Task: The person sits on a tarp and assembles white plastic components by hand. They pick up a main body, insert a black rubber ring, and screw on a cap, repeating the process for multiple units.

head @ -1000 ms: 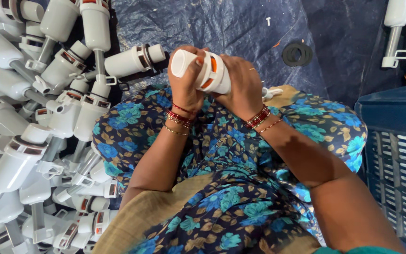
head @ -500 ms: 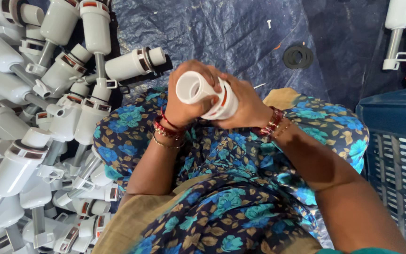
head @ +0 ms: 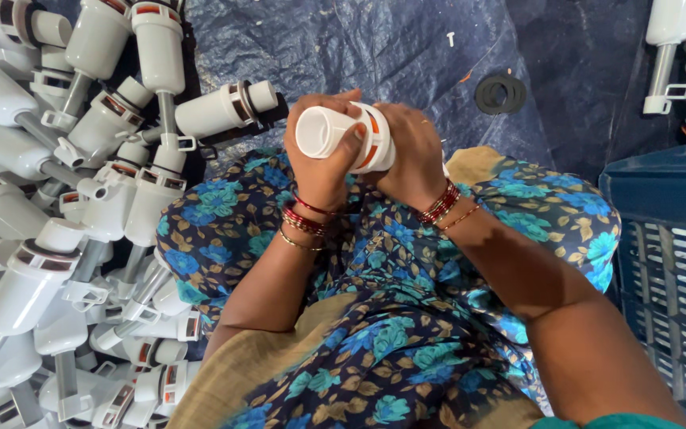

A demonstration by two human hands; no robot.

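A white plastic valve part with an orange ring is held above my lap, its open round end turned towards the camera. My left hand wraps the near end of it. My right hand grips the wider body behind the orange ring. Red and gold bangles sit on both wrists. My knees in a blue flowered dress lie under the hands.
A large heap of similar white valve parts fills the left side on a blue tarpaulin. Black rubber rings lie on the tarpaulin ahead. A blue slotted crate stands at right, more white parts beyond it.
The white part has turned in my hands, from lying sideways to pointing its open end at the camera. Both hands have shifted slightly lower and closer together.
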